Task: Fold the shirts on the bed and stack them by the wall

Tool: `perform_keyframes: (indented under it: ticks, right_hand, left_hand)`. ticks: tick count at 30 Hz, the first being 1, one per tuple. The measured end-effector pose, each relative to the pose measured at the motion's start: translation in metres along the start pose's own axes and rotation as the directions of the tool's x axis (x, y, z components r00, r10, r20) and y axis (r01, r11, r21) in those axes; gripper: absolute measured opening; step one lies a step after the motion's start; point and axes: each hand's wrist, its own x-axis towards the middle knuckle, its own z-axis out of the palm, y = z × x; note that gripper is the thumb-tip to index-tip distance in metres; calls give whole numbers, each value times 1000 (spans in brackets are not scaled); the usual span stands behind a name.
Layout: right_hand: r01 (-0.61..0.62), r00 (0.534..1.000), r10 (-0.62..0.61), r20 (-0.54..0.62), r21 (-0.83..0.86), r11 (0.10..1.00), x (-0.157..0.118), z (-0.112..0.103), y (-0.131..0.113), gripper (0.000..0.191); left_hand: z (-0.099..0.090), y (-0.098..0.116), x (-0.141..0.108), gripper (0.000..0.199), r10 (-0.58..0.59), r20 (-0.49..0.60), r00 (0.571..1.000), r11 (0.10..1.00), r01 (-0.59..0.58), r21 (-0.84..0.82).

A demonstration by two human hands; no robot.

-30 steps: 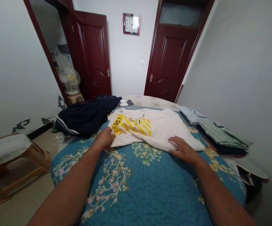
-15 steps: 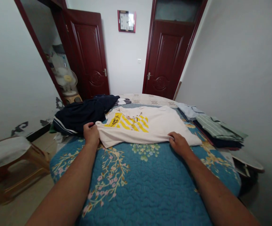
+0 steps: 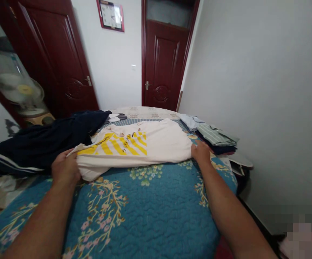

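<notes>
The cream shirt with yellow stripes [image 3: 161, 144] lies on the blue floral quilt [image 3: 156, 208], its near edge drawn out between both hands. The left hand [image 3: 65, 167] pinches one end — the right hand [image 3: 201, 153] grips the other. Dark clothes [image 3: 48, 140] are heaped at left; folded clothes [image 3: 216, 138] sit at right.

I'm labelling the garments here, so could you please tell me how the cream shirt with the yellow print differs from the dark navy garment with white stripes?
The cream cotton-like shirt is pale with a yellow print; the dark navy garment with white stripes is not. The shirt is gripped by both hands; the navy garment lies bunched. Both are on the bed.
</notes>
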Motion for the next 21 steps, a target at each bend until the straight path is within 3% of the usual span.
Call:
perform_keyframes:
  ticks: [3, 5, 8, 11, 16, 19, 21]
  right_hand:
    - [-133, 977, 147, 156, -100, 986, 4, 1, 20, 50]
    - [-140, 968, 150, 201, -67, 988, 5, 2, 27, 44]
    - [-159, 976, 147, 163, 64, 985, 8, 2, 32, 34]
    - [-232, 970, 213, 114, 192, 954, 11, 0, 36, 31]
    - [-249, 967, 217, 131, 328, 911, 10, 2, 42, 19]
    - [-228, 973, 195, 120, 456, 860, 12, 2, 42, 20]
    - [-228, 964, 265, 29, 604, 764, 16, 2, 39, 32]
  left_hand:
    - [-1, 6, -3, 47, -81, 3, 997, 996, 81, -48]
    - [-3, 7, -6, 40, -96, 38, 995, 995, 97, -33]
    - [-6, 4, -8, 26, -80, 30, 996, 996, 81, -47]
    - [-8, 2, -7, 25, -43, 16, 999, 998, 44, -46]
    - [-12, 3, -12, 29, 10, -128, 992, 999, -15, -36]
    - [-16, 3, -14, 32, 4, -97, 995, 1000, -5, -2]
    - [-17, 1, -10, 34, -7, -55, 998, 1000, 6, -6]
